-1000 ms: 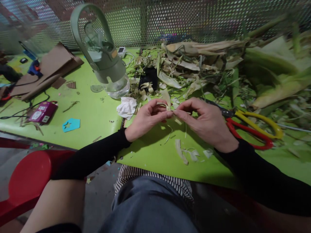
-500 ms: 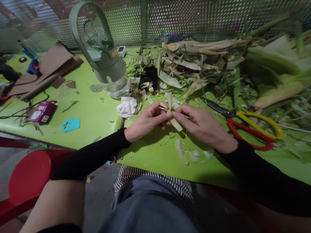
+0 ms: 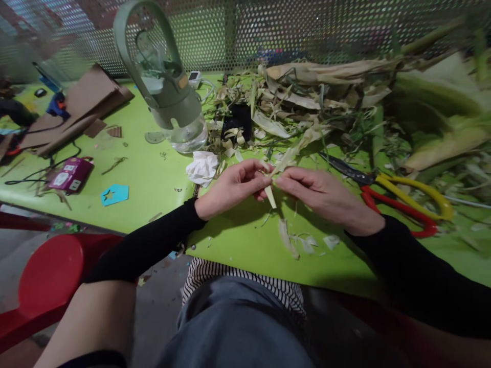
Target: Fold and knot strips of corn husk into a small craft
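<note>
My left hand (image 3: 233, 187) and my right hand (image 3: 322, 194) meet fingertip to fingertip above the green table (image 3: 153, 174), both pinched on a narrow pale strip of corn husk (image 3: 270, 194). The strip sticks out below the fingers and a little above them. Both forearms wear black sleeves. Small husk scraps (image 3: 297, 241) lie on the table just under my right wrist.
Red-and-yellow scissors (image 3: 402, 204) lie right of my right hand. A big heap of corn husks (image 3: 345, 102) fills the back right. A green bladeless fan (image 3: 164, 76), crumpled tissue (image 3: 202, 167), purple box (image 3: 71, 175), blue tag (image 3: 114, 194) and cardboard (image 3: 76, 107) sit left. A red chair (image 3: 42, 281) stands below left.
The husk strip has turned between my fingertips, its lower end now pointing more steeply down. My hands stay together at the same spot; the view shifted slightly.
</note>
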Action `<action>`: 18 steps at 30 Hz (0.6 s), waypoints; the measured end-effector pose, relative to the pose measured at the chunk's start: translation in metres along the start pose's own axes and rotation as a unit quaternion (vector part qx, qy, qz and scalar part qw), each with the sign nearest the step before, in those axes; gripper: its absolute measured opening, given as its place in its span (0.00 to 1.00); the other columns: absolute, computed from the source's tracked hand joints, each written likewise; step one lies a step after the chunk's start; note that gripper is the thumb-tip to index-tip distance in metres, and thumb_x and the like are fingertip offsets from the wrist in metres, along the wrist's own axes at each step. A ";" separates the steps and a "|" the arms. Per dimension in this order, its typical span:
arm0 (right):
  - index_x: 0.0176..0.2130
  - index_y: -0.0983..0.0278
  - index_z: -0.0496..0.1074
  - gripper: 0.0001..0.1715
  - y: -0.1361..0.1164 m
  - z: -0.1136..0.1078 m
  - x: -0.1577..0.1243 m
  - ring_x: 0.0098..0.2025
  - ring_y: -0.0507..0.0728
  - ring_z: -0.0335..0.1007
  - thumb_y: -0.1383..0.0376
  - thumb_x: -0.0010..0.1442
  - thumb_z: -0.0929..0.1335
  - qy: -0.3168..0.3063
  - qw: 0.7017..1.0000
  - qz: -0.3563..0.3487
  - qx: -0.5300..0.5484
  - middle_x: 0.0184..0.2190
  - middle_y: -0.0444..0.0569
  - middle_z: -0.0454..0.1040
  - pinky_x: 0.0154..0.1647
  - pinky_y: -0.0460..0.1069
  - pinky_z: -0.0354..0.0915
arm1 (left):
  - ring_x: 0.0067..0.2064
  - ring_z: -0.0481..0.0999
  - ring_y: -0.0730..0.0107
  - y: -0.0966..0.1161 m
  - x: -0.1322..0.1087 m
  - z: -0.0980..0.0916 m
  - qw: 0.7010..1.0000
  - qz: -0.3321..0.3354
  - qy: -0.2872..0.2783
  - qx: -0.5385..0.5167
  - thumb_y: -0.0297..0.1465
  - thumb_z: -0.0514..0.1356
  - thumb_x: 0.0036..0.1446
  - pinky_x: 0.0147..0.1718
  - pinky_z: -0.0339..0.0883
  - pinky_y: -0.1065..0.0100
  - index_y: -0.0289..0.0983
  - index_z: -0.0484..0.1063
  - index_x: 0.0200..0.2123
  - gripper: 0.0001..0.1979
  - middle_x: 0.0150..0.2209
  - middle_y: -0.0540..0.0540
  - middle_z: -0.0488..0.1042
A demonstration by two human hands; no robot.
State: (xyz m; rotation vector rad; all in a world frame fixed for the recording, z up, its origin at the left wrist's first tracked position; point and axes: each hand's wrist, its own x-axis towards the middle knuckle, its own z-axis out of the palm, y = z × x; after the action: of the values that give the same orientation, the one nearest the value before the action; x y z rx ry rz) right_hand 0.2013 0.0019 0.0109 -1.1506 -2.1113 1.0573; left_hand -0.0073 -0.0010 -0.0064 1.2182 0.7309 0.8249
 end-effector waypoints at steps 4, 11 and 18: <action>0.26 0.58 0.62 0.31 -0.001 0.000 0.002 0.24 0.53 0.55 0.38 0.66 0.64 0.099 0.994 0.001 -0.039 0.21 0.42 0.61 0.25 0.51 0.51 | 0.27 0.73 0.79 -0.002 0.000 0.003 1.000 -0.023 -0.015 0.004 0.30 0.66 0.60 0.33 0.68 0.72 0.35 0.68 0.42 0.11 0.27 0.54 0.73; 0.26 0.59 0.64 0.32 0.002 0.002 0.003 0.24 0.53 0.55 0.36 0.65 0.64 0.098 0.994 0.002 -0.051 0.21 0.41 0.60 0.26 0.51 0.52 | 0.27 0.71 0.80 -0.002 -0.001 0.005 0.998 -0.046 -0.035 0.020 0.32 0.67 0.59 0.31 0.65 0.73 0.35 0.68 0.38 0.11 0.25 0.55 0.70; 0.26 0.60 0.69 0.28 0.004 0.006 0.001 0.25 0.53 0.60 0.43 0.66 0.66 0.074 0.997 -0.006 -0.034 0.22 0.43 0.69 0.27 0.51 0.55 | 0.29 0.75 0.79 -0.007 0.000 0.005 0.999 -0.040 -0.033 0.011 0.34 0.63 0.64 0.34 0.70 0.73 0.36 0.66 0.41 0.09 0.30 0.51 0.76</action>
State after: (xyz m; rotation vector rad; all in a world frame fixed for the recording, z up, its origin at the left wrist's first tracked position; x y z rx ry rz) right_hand 0.1977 0.0019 0.0045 -1.2082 -2.0491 0.8740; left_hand -0.0018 -0.0044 -0.0119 1.2219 0.7319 0.7092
